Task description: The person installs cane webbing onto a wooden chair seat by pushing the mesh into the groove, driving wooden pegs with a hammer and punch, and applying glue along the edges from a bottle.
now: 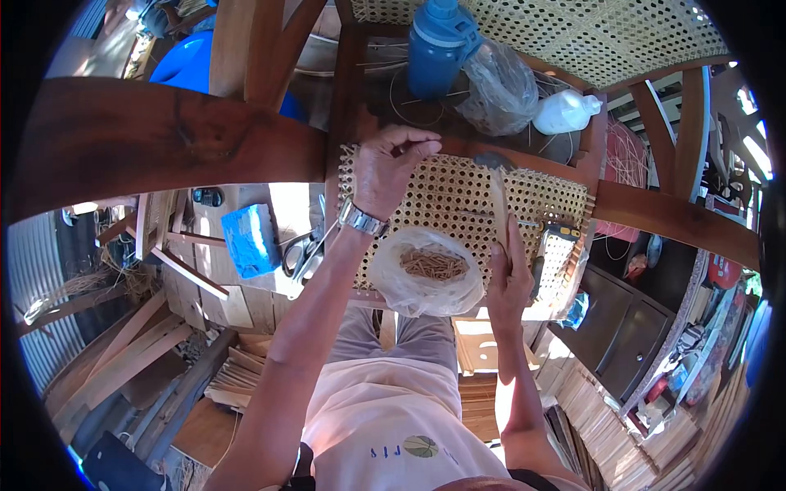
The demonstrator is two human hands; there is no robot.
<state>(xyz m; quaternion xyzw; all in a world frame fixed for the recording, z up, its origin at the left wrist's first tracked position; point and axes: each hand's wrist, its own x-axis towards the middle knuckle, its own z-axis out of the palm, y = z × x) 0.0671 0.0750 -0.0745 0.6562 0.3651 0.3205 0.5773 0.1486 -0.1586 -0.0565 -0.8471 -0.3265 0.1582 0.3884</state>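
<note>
My right hand [509, 278] is wrapped round the pale wooden handle of a hammer [500, 200], its dark head pointing away from me above the cane webbing [442, 184]. My left hand [391, 168], with a metal watch on the wrist, is closed in a pinch near the webbing's far left corner, by the wooden frame [540, 168]. Whatever sits between its fingertips is too small to make out. Between my forearms, an open clear plastic bag [389, 270] holds many short wooden pegs [434, 263]. A tool with a yellow and black handle [562, 232] lies on the webbing at the right.
Beyond the frame bar stand a blue water bottle [438, 53], a crumpled plastic bag [499, 90] and a white bottle [565, 112]. To the left are a blue block-shaped pack [250, 241] and scissors [303, 255]. A thick wooden beam [180, 135] crosses at upper left.
</note>
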